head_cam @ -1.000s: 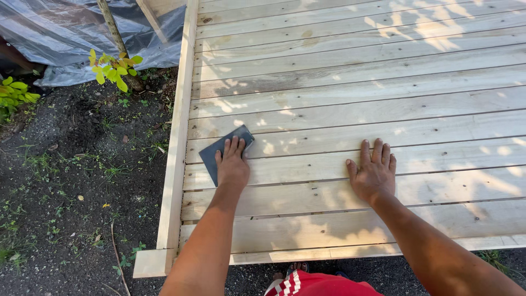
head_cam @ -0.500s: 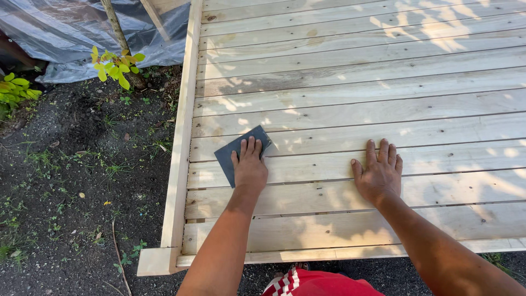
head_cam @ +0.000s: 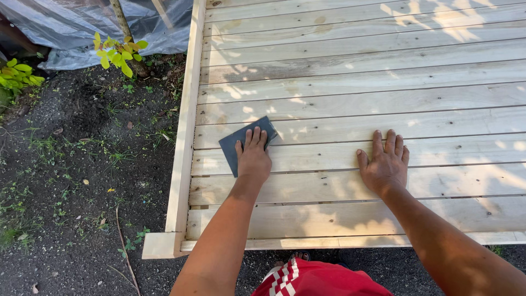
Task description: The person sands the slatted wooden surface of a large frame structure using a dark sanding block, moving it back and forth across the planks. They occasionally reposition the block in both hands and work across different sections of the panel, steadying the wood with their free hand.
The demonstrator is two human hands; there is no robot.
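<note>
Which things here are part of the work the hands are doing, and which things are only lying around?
In the work:
- left hand, pressed flat on the dark sanding sheet
- right hand, flat on the bare boards
- wooden deck

Only lying around:
- clear plastic sheet
- small plant with yellow-green leaves
- thin twig on the soil

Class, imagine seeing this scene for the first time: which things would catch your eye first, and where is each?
Two bare hands press flat on a pale wooden deck: the left hand on a dark grey sanding sheet near the deck's left edge, the right hand on bare boards. Off the deck, top left, bright yellow-green leaves stand before plastic sheeting.
</note>
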